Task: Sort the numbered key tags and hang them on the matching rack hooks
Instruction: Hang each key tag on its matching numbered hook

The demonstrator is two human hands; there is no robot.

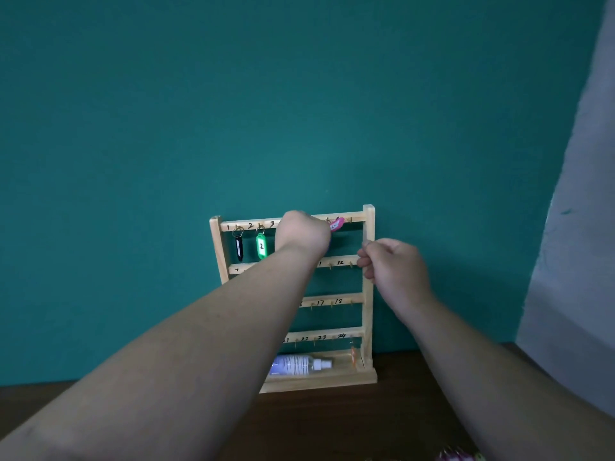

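A wooden key rack [367,294] with numbered hooks stands against the teal wall. A black tag [238,248] hangs under 1 and a green tag [261,246] marked 2 under 2. My left hand [301,232] is up at the top rail with curled fingers, holding a pink tag [336,224] near the rail's right part; its ring is hidden. My right hand [392,266] grips the rack's right post beside the 12 hook. An orange tag [352,356] hangs at the bottom right.
A white spray bottle [298,364] lies in the rack's base tray. The rack stands on a dark wooden table [332,424]. A grey wall [572,261] rises on the right. Something colourful [457,455] peeks in at the bottom edge.
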